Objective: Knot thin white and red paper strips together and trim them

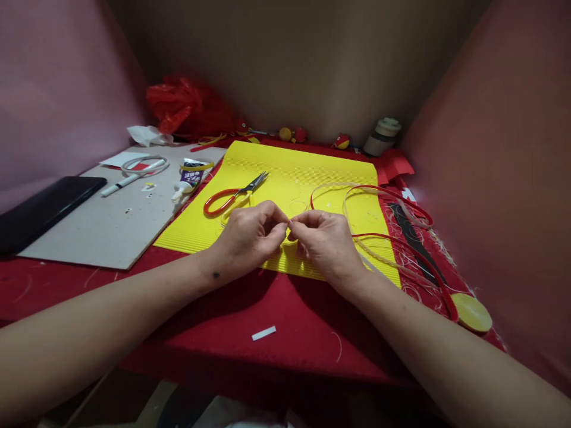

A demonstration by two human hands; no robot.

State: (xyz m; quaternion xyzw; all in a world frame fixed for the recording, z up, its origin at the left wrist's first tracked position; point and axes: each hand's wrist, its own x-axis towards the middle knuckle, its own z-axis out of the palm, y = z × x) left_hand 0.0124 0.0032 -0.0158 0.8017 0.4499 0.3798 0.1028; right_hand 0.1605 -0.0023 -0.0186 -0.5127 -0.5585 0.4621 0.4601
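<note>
Over the yellow corrugated sheet (267,163), my left hand (256,235) and my right hand (325,241) meet fingertip to fingertip. Both are closed in a pinch. Whatever lies between the fingertips is too small to make out. Scissors (243,195) with one red and one yellow handle lie just beyond my left hand, blades pointing away. To the right of my right hand, long thin red and pale strips (383,241) curl across the sheet and past its edge.
On the left, a grey board (147,229) carries a glue tube (193,176), a white pen (129,180) and a coiled cable. A black flat case (49,208) overlaps it. A red plastic bag (187,107), small red-yellow figures and a jar (383,137) stand behind. A yellow disc (471,312) lies right; a white strip (263,333) lies in front.
</note>
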